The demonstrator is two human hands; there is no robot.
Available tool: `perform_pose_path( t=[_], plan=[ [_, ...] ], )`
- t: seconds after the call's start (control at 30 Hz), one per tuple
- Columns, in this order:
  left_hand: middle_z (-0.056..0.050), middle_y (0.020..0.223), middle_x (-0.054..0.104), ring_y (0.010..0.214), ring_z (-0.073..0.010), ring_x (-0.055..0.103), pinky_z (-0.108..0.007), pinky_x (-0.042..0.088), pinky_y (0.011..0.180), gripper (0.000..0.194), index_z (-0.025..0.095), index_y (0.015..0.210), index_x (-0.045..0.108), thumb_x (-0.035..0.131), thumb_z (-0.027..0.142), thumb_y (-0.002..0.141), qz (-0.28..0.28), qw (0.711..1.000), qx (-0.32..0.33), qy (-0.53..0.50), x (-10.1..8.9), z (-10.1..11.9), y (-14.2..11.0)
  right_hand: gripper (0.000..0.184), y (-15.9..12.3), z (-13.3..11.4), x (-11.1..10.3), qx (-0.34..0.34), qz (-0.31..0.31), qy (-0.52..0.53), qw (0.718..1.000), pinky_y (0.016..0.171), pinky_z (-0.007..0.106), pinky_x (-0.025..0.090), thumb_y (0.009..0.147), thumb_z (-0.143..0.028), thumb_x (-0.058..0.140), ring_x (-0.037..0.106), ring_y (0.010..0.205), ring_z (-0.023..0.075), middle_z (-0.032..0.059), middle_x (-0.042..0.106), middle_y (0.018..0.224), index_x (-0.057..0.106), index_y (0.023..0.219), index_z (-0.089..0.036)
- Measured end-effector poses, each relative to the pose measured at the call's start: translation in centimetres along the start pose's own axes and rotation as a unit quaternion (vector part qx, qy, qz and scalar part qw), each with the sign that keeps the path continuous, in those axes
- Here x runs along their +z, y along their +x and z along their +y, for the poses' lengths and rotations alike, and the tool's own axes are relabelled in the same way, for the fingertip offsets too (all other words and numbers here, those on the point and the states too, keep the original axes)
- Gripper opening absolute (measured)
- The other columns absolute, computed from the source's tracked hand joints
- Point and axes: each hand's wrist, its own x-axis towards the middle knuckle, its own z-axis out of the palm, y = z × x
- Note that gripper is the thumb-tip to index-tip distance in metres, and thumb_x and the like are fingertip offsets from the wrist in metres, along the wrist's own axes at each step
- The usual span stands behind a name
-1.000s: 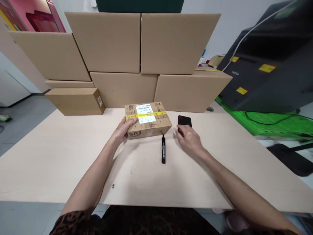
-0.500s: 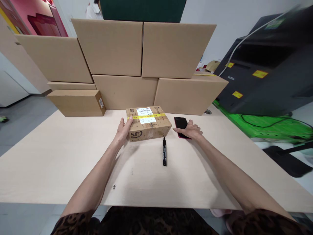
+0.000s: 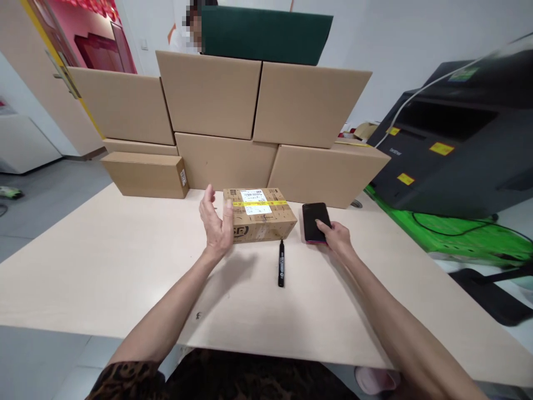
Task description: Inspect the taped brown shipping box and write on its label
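Observation:
A cardboard parcel [image 3: 272, 222] with a white label and yellow tape lies on the pale table [image 3: 137, 266]. My left hand [image 3: 217, 225] is raised at the parcel's left end, fingers apart and hiding that corner; whether it touches the box I cannot tell. In my right hand [image 3: 338, 236] is a black smartphone [image 3: 315, 221] with a reddish edge, gripped at its lower right side, thumb on top. Between the hands, in front of the parcel, a black marker pen [image 3: 281, 265] lies with its narrow end pointing away from me.
Several large cardboard boxes [image 3: 208, 94] are stacked along the back, a dark green box [image 3: 266, 33] on top. A smaller box [image 3: 150, 175] stands at the left. Beyond the right edge are a dark printer [image 3: 441, 133] and a green surface [image 3: 420, 228]. A person [image 3: 187, 39] is behind the stack.
My left hand has let go of the parcel's side and lifted with fingers spread. My right hand, earlier lying over the phone, now grips it by its edge. The camera view has shifted.

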Motion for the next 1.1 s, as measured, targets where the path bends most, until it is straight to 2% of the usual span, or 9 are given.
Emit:
perform_pose_path(
  t=[0.1,0.17,0.23,0.3,0.4,0.53,0.67,0.97,1.1],
  plan=[
    [-0.014,0.134,0.065,0.118,-0.026,0.062,-0.044,0.051,0.101,0.052,0.023,0.146,0.054,0.057,0.051,0.102,-0.092,0.994,0.043,-0.051,-0.3,3.0,-1.7,0.061,-3.1,-0.8,-0.5,-0.049,0.004,0.096,0.994,0.062,0.028,0.058,0.061,-0.074,0.083,0.065,0.068,0.0149,-0.0012,0.069,0.075,0.065,0.083,-0.02],
    [-0.012,0.12,0.07,0.1,-0.0224,0.065,-0.039,0.054,0.089,0.049,0.021,0.144,0.058,0.055,0.05,0.104,-0.242,0.967,-0.038,-0.073,-0.6,5.2,-2.8,0.068,-5.8,-1.7,-0.2,-0.075,-0.023,0.146,0.986,0.069,0.03,0.061,0.062,-0.076,0.083,0.07,0.076,0.0166,0.0012,0.076,0.089,0.071,0.099,-0.021],
    [-0.012,0.118,0.072,0.095,-0.0222,0.068,-0.039,0.054,0.086,0.061,0.019,0.152,0.051,0.058,0.054,0.103,-0.383,0.908,-0.141,-0.096,-0.7,6.9,-4.0,0.062,-8.6,-2.6,0.6,-0.103,-0.067,0.25,0.961,0.078,0.032,0.063,0.065,-0.062,0.091,0.074,0.085,0.0183,0.0043,0.08,0.102,0.074,0.108,-0.021],
    [-0.011,0.11,0.072,0.086,-0.02,0.069,-0.038,0.056,0.081,0.075,0.016,0.156,0.045,0.06,0.062,0.099,-0.468,0.837,-0.22,-0.179,-0.6,7.8,-5.0,0.063,-11.2,-3.4,1.7,-0.098,-0.102,0.295,0.945,0.076,0.032,0.064,0.068,-0.053,0.093,0.076,0.082,0.0182,0.0034,0.082,0.102,0.072,0.119,-0.023],
    [-0.007,0.1,0.07,0.075,-0.0165,0.069,-0.033,0.059,0.072,0.077,0.014,0.142,0.05,0.071,0.068,0.09,-0.46,0.791,-0.29,-0.28,-0.3,7.7,-6.3,0.066,-13.8,-3.9,3.2,-0.073,-0.154,0.3,0.939,0.069,0.033,0.064,0.074,-0.05,0.091,0.076,0.074,0.019,0.0031,0.083,0.093,0.068,0.129,-0.023],
    [-0.004,0.092,0.07,0.07,-0.0144,0.071,-0.029,0.06,0.068,0.07,0.015,0.124,0.054,0.081,0.065,0.084,-0.398,0.794,-0.335,-0.316,-0.6,6.8,-7.2,0.064,-15.0,-3.5,4.6,-0.084,-0.163,0.262,0.947,0.069,0.034,0.064,0.078,-0.051,0.087,0.076,0.074,0.0209,0.0039,0.083,0.088,0.068,0.13,-0.02],
    [-0.003,0.088,0.071,0.067,-0.013,0.071,-0.027,0.061,0.067,0.072,0.015,0.122,0.054,0.085,0.064,0.08,-0.365,0.799,-0.349,-0.326,-0.9,6.3,-7.2,0.056,-14.8,-2.7,5.5,-0.122,-0.152,0.255,0.947,0.076,0.033,0.064,0.081,-0.051,0.085,0.078,0.082,0.0207,0.005,0.084,0.093,0.072,0.126,-0.02],
    [-0.006,0.099,0.074,0.069,-0.0139,0.072,-0.028,0.061,0.067,0.081,0.014,0.13,0.056,0.087,0.066,0.076,-0.362,0.801,-0.368,-0.303,-0.7,4.9,-6.7,0.058,-13.4,-0.9,5.6,-0.109,-0.198,0.24,0.944,0.077,0.031,0.063,0.083,-0.051,0.085,0.076,0.082,0.0191,0.0044,0.082,0.093,0.072,0.13,-0.02],
    [-0.007,0.1,0.074,0.071,-0.0141,0.072,-0.028,0.061,0.069,0.076,0.015,0.131,0.058,0.086,0.063,0.079,-0.369,0.8,-0.365,-0.302,-0.8,4.7,-6.6,0.062,-13.3,-0.9,5.6,-0.107,-0.22,0.241,0.939,0.081,0.032,0.064,0.084,-0.052,0.084,0.077,0.089,0.0201,0.0059,0.083,0.103,0.068,0.136,-0.022]
  ],
)
